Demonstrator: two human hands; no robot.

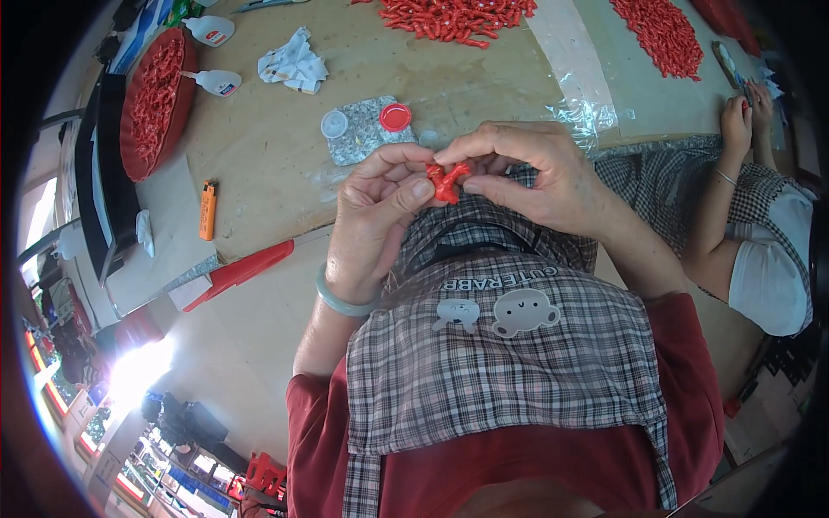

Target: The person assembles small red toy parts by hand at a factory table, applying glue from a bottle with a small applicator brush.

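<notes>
Between the fingertips of both hands is a small glossy red plastic figure [447, 185], held above my lap by the table's near edge. My left hand [373, 197] pinches it from the left with thumb and forefinger. From the right, the thumb and fingers of my right hand [544, 177] close on its upper part. Fingers hide some of the figure, so its exact shape cannot be made out. Just beyond my left hand lies a speckled grey stone slab [354, 148], carrying a whitish round lid [334, 124] and a red round lid [395, 117].
A heap of red pieces [458, 17] lies at the far side, another pile [661, 39] farther right. At left are a red basin [177, 108], glue bottles [218, 82], crumpled paper [294, 62] and an orange lighter [207, 211]. A co-worker's hand [736, 125] works at right.
</notes>
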